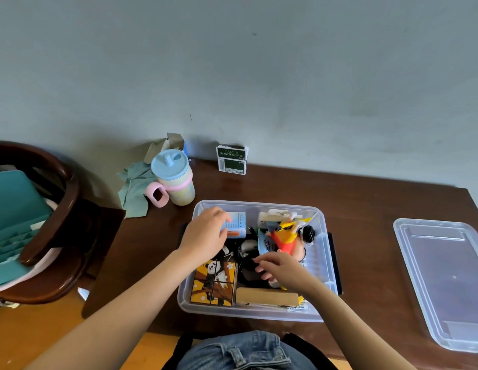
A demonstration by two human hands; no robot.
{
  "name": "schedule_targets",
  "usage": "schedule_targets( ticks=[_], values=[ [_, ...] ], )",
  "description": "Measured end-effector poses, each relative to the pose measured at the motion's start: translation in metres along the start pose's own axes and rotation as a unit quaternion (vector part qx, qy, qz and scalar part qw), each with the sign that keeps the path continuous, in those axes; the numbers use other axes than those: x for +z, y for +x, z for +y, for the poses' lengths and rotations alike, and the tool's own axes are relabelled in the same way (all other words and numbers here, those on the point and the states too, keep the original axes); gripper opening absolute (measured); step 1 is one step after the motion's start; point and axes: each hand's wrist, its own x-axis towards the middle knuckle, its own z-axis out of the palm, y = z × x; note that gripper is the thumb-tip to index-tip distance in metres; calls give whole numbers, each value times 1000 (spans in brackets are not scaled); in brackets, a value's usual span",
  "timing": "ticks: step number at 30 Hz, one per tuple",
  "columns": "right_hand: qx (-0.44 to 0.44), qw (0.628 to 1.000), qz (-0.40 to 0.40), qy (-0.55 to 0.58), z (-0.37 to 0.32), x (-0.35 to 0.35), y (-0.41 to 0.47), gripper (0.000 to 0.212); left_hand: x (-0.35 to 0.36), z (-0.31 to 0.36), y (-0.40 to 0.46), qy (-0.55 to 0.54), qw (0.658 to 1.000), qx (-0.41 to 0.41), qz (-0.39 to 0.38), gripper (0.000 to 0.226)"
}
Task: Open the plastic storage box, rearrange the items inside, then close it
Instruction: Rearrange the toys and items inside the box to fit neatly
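Green carton (231,159) by the wall: white Chinese characters and a barcode, too small to read.
Pale blue box (236,225): fine print, illegible.
Strip (297,307) at the storage box's (255,315) near edge: seems to read "Heybaby".

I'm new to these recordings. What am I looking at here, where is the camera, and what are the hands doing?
No machine here: a person's two bare hands, filmed by a camera worn on their head, looking down. On the dark brown wooden table stands an open clear plastic storage box; its clear lid lies to the right. The left hand grips a small light-blue carton inside the box. The right hand reaches among the contents beside a red-and-yellow toy figure; whether its fingers hold anything is unclear. A panda-picture block puzzle sits in the box.
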Motion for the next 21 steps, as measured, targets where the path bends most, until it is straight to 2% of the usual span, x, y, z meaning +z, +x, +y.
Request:
schedule_targets(
  ticks=[3, 7, 10, 12, 15, 17, 19, 21],
  values=[
    [7, 1000, -9, -2, 2, -5, -7, 26, 2, 0, 11, 73, 997, -25, -25, 38],
    [14, 1000, 0, -15, 5, -15, -21, 25, 11, 1, 18, 136, 990, -15, -18, 41],
    [8, 999, 50, -19, 5, -29, -32, 23, 14, -4, 20, 143, 990, -4, -9, 40],
    [-11, 993, 118, -27, 4, -38, -39, 21, 16, -7, 20, 127, 992, 6, -9, 41],
    [-65, 962, 267, -10, 2, -48, -44, 22, 15, -12, 19, 67, 997, 24, 13, 42],
    [-108, 931, 346, -27, -1, -52, -43, 18, 11, -14, 19, -25, 999, 27, 27, 40],
    [-149, 912, 371, -87, -3, -55, -38, 15, 6, -16, 19, -133, 991, 9, 23, 39],
    [-160, 915, 336, -157, -2, -55, -26, 30, -2, -19, 18, -226, 974, -22, 4, 44]
  ],
)
